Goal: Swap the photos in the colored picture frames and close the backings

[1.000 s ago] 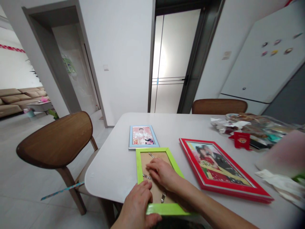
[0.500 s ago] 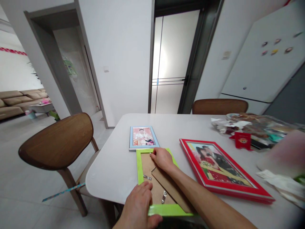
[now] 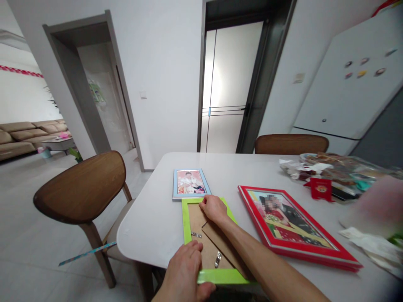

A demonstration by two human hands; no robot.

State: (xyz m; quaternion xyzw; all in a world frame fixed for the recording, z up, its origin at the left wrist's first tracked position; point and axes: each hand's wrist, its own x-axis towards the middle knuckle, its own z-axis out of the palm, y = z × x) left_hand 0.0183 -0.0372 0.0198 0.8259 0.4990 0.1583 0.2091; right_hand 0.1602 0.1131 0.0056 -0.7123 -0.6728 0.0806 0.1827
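Note:
A lime-green picture frame [image 3: 186, 222] lies face down at the near side of the table, its brown backboard [image 3: 204, 247] showing. Metal hanger clips [image 3: 218, 259] and a folded stand leg [image 3: 220, 241] are on that board. My left hand [image 3: 185, 268] grips the frame's near left corner, thumb along the near edge and fingers over the left side. Closed together, the fingers of my right hand [image 3: 214, 208] press at the inner far edge of the frame; what is under their tips is hidden. My right forearm covers much of the frame's right side.
Just beyond the green frame lies a light-blue framed photo [image 3: 190, 184]. A larger red framed photo [image 3: 299, 226] rests to the right. Plastic bags [image 3: 336, 167], a red card [image 3: 321, 189] and white tissue [image 3: 368, 243] occupy the table's right side. Wooden chairs [image 3: 82, 188] stand around.
The camera view has shifted slightly, so the scene sits a little lower. Both hands keep nearly the same places on the green frame; a small shiny spot by my right fingertips no longer shows.

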